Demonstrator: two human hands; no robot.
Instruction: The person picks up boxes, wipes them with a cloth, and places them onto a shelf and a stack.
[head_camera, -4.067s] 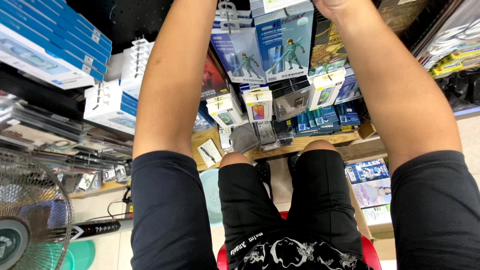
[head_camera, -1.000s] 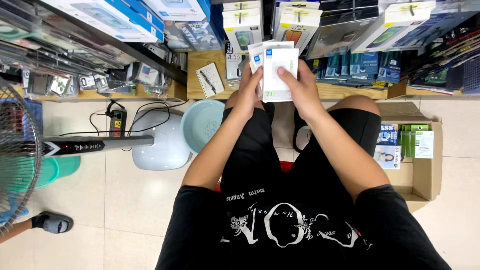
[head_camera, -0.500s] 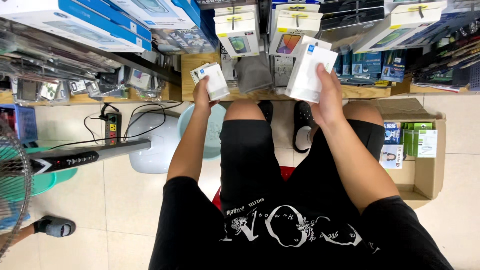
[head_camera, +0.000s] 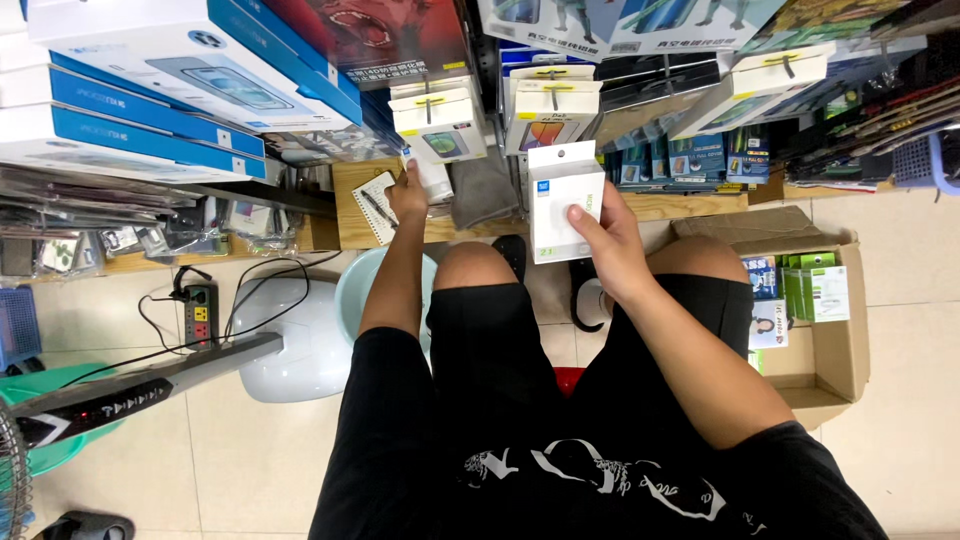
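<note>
I sit facing a shop rack of boxed goods. My right hand (head_camera: 605, 240) grips a stack of small white boxes (head_camera: 562, 200), held upright in front of the rack above my right knee. My left hand (head_camera: 408, 192) is stretched forward and holds a single small white box (head_camera: 432, 176) up against the hanging white boxes (head_camera: 440, 120) on the rack. A grey cloth (head_camera: 482, 190) hangs between my two hands.
Large blue and white boxes (head_camera: 130, 90) are stacked at upper left. An open cardboard carton (head_camera: 815, 300) with packets stands on the floor at right. A pale plastic stool (head_camera: 300, 335), a power strip (head_camera: 200, 313) with cables and a standing fan (head_camera: 60, 420) are at left.
The stack that both hands held together has been split. My left hand has carried one box forward to the rack, while my right hand keeps the rest. The view has tilted up slightly.
</note>
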